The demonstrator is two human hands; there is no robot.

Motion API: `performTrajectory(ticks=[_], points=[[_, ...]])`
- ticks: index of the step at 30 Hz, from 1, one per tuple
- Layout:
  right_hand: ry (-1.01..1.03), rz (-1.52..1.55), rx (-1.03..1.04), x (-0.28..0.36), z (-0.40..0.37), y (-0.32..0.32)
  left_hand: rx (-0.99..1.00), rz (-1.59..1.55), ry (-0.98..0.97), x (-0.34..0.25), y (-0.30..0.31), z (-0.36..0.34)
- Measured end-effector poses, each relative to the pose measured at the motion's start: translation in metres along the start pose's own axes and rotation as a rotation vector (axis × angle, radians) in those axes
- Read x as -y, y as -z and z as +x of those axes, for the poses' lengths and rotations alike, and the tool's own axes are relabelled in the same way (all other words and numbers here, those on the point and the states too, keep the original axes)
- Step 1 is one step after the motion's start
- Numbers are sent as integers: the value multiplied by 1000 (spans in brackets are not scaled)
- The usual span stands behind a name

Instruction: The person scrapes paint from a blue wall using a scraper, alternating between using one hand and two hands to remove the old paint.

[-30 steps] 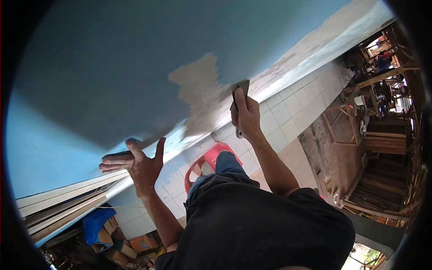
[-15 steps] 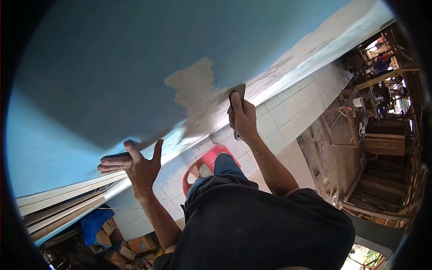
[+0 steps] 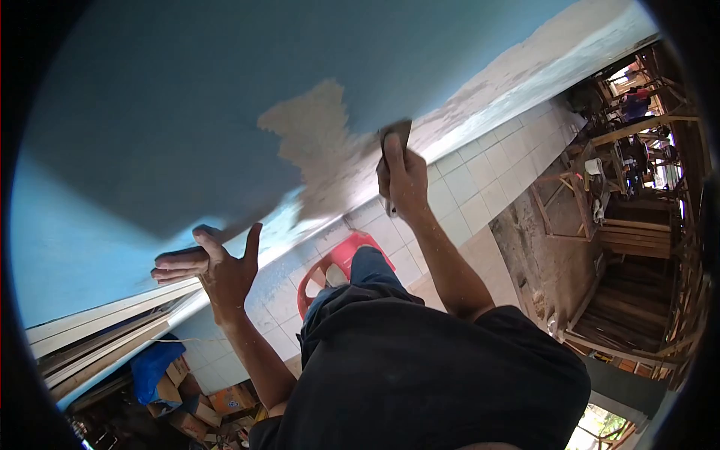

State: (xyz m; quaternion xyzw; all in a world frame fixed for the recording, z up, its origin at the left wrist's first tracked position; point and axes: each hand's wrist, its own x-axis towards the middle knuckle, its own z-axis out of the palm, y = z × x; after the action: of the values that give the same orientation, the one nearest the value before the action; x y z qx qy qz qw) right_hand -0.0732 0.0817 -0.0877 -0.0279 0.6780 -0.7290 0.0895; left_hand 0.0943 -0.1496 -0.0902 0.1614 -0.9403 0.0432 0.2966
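My right hand (image 3: 406,182) is wrapped round a scraper (image 3: 405,130), thumb laid along it. The scraper's flat blade is at the blue wall (image 3: 187,120), beside an area where the paint is off; whether its edge touches cannot be told. To the left of it, a jagged pale bare patch (image 3: 309,112) runs down to the wall's lower part. My left hand (image 3: 225,271) has its fingers spread and seems to rest against the wall near a pale ledge, holding nothing.
Under my feet is a red plastic chair (image 3: 346,253) on a white tiled floor (image 3: 480,178). Cardboard boxes (image 3: 232,399) and a blue plastic bag (image 3: 156,369) lie at lower left. Wooden frames and stacked timber (image 3: 637,241) stand on the right.
The view has shifted a little, so the wall patch and both hands appear higher and slightly left. The scraper's blade looks darker and differently angled. My left hand stays spread at the wall.
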Motion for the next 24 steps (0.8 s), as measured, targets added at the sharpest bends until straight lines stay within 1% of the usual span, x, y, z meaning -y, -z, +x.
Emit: performTrajectory(ticks=[1,2,5,6,8,10,13,14,17,19,21,22,24], points=[[1,-25,-28,-11,0,0,-1,20,-5,-1,3,4],[-36,0,-4,-18,0,3,-2,40,-11,-2,5,8],[-47,2,-23,-4,0,3,45,83,7,-3,5,9],[-19,-21,-7,1,0,5,50,58,19,-2,3,6],[-45,10,-11,-3,-2,7,52,22,30,-3,3,5],[-26,2,-37,-4,-1,3,-12,-3,-36,-3,7,10],[-73,3,-10,5,-1,1,-61,37,-46,-1,8,12],[-61,17,6,9,-2,1,-65,41,-31,-1,6,10],[-44,47,-1,1,-1,1,-22,-136,-8,5,-9,-3],[-19,-12,-21,-11,1,2,17,-100,50,9,-16,-10],[-28,-39,-29,-9,1,0,-112,-4,16,9,-15,-2],[38,-23,-1,-3,3,1,-164,41,-2,7,-15,0],[17,9,8,8,3,1,-83,-53,30,14,-27,-11]])
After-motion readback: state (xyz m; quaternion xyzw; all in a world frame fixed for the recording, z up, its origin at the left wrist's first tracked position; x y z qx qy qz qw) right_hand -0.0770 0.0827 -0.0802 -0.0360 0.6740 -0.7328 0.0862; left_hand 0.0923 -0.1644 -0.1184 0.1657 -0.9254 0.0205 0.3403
